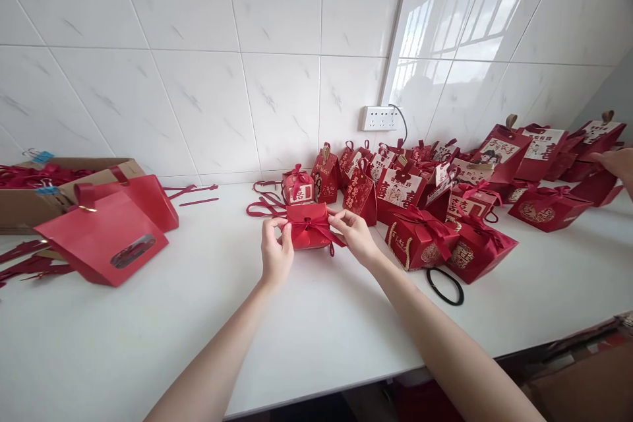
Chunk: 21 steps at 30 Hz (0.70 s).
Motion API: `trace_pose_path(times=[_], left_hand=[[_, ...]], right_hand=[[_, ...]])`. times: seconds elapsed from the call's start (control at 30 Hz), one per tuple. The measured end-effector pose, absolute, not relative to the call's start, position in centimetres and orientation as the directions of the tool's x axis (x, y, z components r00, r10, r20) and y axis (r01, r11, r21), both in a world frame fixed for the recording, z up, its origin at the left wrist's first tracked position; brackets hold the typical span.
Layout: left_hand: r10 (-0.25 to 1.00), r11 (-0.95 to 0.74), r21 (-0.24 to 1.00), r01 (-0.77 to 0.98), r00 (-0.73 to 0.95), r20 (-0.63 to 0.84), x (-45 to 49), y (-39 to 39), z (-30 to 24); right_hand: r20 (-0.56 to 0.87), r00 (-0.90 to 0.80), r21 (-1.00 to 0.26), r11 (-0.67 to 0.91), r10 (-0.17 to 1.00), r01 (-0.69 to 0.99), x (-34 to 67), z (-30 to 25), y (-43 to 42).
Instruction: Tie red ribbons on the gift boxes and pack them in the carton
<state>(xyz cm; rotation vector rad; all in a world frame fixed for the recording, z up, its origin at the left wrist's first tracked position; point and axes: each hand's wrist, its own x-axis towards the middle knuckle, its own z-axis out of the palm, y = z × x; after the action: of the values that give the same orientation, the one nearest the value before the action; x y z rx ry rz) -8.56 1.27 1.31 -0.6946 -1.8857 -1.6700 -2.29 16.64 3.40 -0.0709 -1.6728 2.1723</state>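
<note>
A small red gift box point(307, 213) stands on the white table between my two hands, with a dark red ribbon point(310, 225) tied in a bow across its front. My left hand point(277, 247) pinches the ribbon at the box's left side, thumb against fingers. On the right side, my right hand point(353, 234) pinches the other part of the ribbon, and a ribbon end hangs below it. Just behind the box sits another small box with a bow point(299, 187). Loose red ribbon point(264, 206) lies to the left of these boxes.
Several decorated red gift boxes point(400, 191) crowd the table's right side. A black hair tie point(445, 286) lies before them. Plain red bags point(111, 231) and a cardboard box point(30, 201) of ribbons stand left. Another person's hand point(616, 165) shows far right. A power strip point(380, 119) hangs on the wall.
</note>
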Motion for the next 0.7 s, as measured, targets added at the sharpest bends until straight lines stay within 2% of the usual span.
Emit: trace_pose_path(times=[0.3, 0.57, 0.63, 0.7], left_hand=[[-0.02, -0.005, 0.837, 0.546, -0.837, 0.546, -8.5, 1.5, 1.1], [-0.016, 0.013, 0.858, 0.514, -0.857, 0.514, -8.6, 1.9, 1.1], [0.02, 0.02, 0.846, 0.533, -0.846, 0.532, -8.3, 2.0, 1.3], [0.068, 0.035, 0.828, 0.56, -0.828, 0.557, -8.0, 2.0, 1.4]], right_hand=[[0.149, -0.931, -0.94, -0.245, 0.333, -0.238, -2.6, 3.2, 17.0], [0.069, -0.926, -0.95, -0.259, 0.371, -0.175, -3.4, 2.8, 17.4], [0.063, -0.918, -0.96, -0.228, 0.391, -0.163, -3.3, 3.6, 17.8], [0.122, -0.872, -0.98, -0.079, 0.474, -0.181, -1.5, 4.7, 17.7]])
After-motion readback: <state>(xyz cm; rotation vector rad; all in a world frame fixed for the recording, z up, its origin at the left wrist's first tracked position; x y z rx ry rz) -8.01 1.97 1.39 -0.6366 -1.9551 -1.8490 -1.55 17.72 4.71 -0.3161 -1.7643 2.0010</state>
